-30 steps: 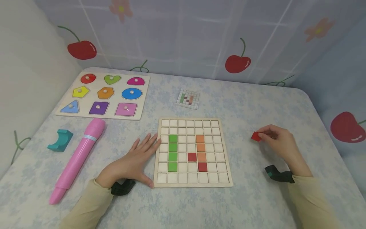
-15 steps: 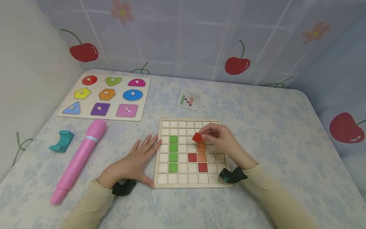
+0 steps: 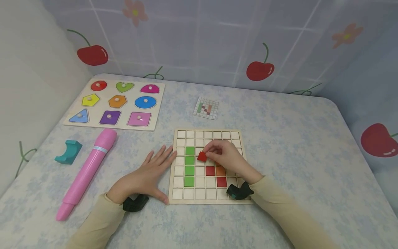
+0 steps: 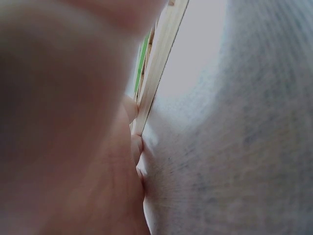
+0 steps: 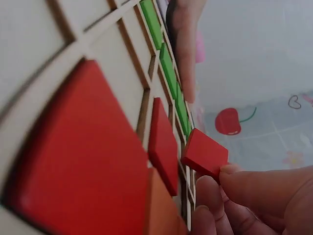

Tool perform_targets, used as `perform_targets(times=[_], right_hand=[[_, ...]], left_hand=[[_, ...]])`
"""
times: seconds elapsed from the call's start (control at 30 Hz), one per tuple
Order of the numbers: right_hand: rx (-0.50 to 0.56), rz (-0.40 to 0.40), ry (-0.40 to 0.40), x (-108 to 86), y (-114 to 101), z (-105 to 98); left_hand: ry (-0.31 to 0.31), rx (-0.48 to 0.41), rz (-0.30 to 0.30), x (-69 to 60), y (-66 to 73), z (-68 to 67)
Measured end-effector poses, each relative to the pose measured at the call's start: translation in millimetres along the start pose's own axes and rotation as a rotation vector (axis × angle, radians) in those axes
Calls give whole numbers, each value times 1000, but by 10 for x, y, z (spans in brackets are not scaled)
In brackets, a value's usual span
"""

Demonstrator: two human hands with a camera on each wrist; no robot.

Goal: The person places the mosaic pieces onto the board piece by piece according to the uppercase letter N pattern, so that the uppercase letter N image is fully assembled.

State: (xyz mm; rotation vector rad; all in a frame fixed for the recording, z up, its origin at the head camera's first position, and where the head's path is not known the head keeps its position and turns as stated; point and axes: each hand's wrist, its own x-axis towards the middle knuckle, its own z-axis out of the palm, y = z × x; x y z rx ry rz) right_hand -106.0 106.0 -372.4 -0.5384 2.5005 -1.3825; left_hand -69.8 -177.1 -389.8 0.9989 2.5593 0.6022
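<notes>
In the head view my right hand [image 3: 228, 157] pinches a small red square tile [image 3: 201, 156] between thumb and fingertips, tilted over the wooden grid board [image 3: 199, 193]. The right wrist view shows this red tile [image 5: 205, 152] held by its edge, near the green tiles. My left hand [image 3: 144, 176] lies with fingers spread, fingertips and thumb touching the board's left edge. A column of several green tiles [image 3: 189, 171] sits in the grid. Two red tiles sit in cells, one of them the middle red tile [image 3: 210, 171], beside orange tiles [image 3: 220, 171] partly hidden by my right hand.
Behind the board lies a small pattern card [image 3: 206, 108]. A peg shape puzzle [image 3: 124, 114] is at the back left. A pink microphone-shaped toy [image 3: 87, 174] and a teal curved block [image 3: 69, 152] lie left of my left hand.
My right hand has carried the red tile leftward from the table at the right, over the board, to near the green column. My left hand has stayed at the board's edge.
</notes>
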Motion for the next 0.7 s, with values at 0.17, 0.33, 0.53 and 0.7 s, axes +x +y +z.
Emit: perform_targets(times=[0.17,0.33,0.53,0.7], right_hand=[[-100,-32,-17,-15,4,29],[-183,-77,-18,-27,9,34],[-255,-133,-18,-15,-9,21],[-204,-125,0,-43,-27,-87]], left_hand=[[-7,3,-6,6,21,0],[-11,4,-8,18,34,0],[-9,7,-9,31,37,-21],[-5,-5,-8,36,16,-35]])
